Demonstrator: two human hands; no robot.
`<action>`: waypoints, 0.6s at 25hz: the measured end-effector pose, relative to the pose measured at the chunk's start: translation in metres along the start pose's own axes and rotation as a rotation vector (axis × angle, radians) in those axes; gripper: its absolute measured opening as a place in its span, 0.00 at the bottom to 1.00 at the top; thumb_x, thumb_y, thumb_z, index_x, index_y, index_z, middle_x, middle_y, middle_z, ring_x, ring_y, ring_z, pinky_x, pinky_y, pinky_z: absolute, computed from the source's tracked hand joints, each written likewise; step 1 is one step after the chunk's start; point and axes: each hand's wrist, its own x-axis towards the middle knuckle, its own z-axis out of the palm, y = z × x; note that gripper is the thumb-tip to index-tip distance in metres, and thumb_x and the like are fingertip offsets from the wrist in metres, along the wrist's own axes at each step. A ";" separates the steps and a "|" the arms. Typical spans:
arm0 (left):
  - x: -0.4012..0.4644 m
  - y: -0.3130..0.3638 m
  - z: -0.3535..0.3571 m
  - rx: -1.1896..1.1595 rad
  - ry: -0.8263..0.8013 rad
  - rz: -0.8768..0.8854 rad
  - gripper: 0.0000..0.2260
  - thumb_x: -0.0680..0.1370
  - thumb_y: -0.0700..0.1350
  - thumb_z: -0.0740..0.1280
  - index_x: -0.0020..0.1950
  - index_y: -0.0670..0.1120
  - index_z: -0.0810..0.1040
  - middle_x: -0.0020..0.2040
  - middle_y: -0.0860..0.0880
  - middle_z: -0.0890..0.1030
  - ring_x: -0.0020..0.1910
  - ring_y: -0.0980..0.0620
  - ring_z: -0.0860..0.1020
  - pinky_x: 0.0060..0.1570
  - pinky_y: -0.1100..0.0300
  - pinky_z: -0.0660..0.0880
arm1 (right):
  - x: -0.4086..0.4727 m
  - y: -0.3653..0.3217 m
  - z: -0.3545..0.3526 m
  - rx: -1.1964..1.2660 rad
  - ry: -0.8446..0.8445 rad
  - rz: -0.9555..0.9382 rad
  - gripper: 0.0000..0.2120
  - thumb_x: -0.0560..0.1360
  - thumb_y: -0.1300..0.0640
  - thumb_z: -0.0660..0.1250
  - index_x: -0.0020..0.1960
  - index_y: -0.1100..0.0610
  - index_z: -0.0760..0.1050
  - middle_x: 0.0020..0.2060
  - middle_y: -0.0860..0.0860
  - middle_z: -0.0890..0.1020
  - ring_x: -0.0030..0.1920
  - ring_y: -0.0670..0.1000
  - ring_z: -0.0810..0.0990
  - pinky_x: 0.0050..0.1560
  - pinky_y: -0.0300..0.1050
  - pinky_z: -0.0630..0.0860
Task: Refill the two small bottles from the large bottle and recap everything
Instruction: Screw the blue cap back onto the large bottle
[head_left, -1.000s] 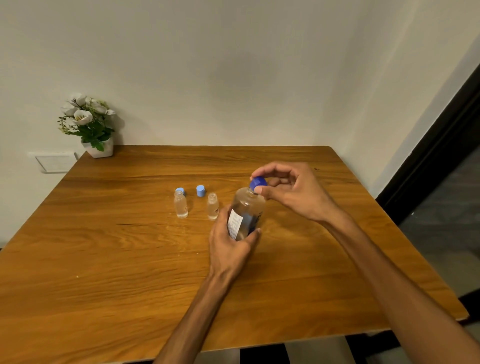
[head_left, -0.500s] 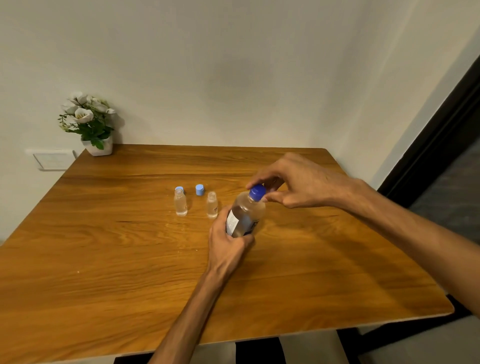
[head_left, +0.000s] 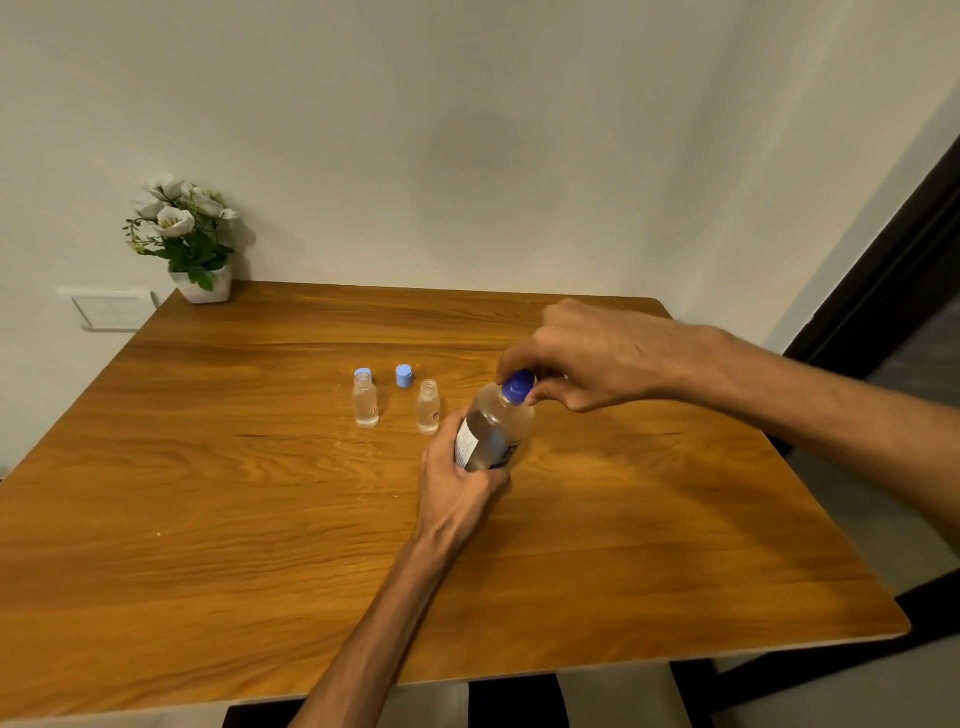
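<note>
Since the frame half a second back, right hand (head_left: 597, 358) has rolled further over the cap, knuckles now turned up and toward the wall; bottle and left hand sit in nearly the same spot.

Large clear plastic bottle with a white and blue label (head_left: 493, 428): held tilted, neck leaning right and away, just above or on the wooden counter (head_left: 208, 519); contact with the surface cannot be told. Liquid visible inside.

Left hand (head_left: 457, 478): fingers wrapped round the lower body of the large bottle, gripping it from the near side.

Right hand: fingertips and thumb pinching the dark blue screw cap (head_left: 518, 387), which sits on the bottle neck. Whether the cap is tight or loose cannot be told.

Two small clear glass bottles stand upright on the counter left of the large bottle, both uncapped. Left small bottle (head_left: 365, 402): a light blue cap (head_left: 362, 372) lies just behind it, partly hidden by its neck. Right small bottle (head_left: 428, 410): near the left hand's knuckles, apart from them. Second light blue cap (head_left: 404, 375) rests on the counter between and behind the two small bottles.

Far left corner: white pot of white artificial flowers (head_left: 182, 234) against the wall. White wall plate (head_left: 111, 309) beside the counter edge.
</note>
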 end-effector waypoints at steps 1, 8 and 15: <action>0.000 -0.001 0.000 -0.007 0.000 -0.004 0.29 0.60 0.44 0.73 0.59 0.63 0.77 0.52 0.59 0.83 0.50 0.50 0.82 0.46 0.37 0.83 | 0.003 -0.001 -0.003 -0.045 -0.032 -0.053 0.15 0.78 0.55 0.72 0.64 0.54 0.81 0.51 0.49 0.87 0.47 0.45 0.83 0.47 0.33 0.74; 0.000 0.001 -0.002 -0.020 0.011 -0.023 0.29 0.61 0.42 0.72 0.55 0.69 0.77 0.52 0.58 0.83 0.47 0.54 0.81 0.48 0.38 0.83 | 0.023 0.001 0.000 0.076 -0.061 0.106 0.19 0.80 0.40 0.66 0.45 0.55 0.82 0.28 0.44 0.80 0.27 0.42 0.76 0.31 0.31 0.68; -0.001 0.004 -0.001 0.017 -0.011 -0.003 0.29 0.63 0.44 0.72 0.60 0.66 0.74 0.54 0.63 0.81 0.51 0.59 0.80 0.49 0.44 0.84 | 0.021 -0.004 0.020 -0.053 0.083 0.374 0.31 0.75 0.27 0.53 0.38 0.52 0.80 0.26 0.46 0.74 0.27 0.42 0.71 0.33 0.37 0.69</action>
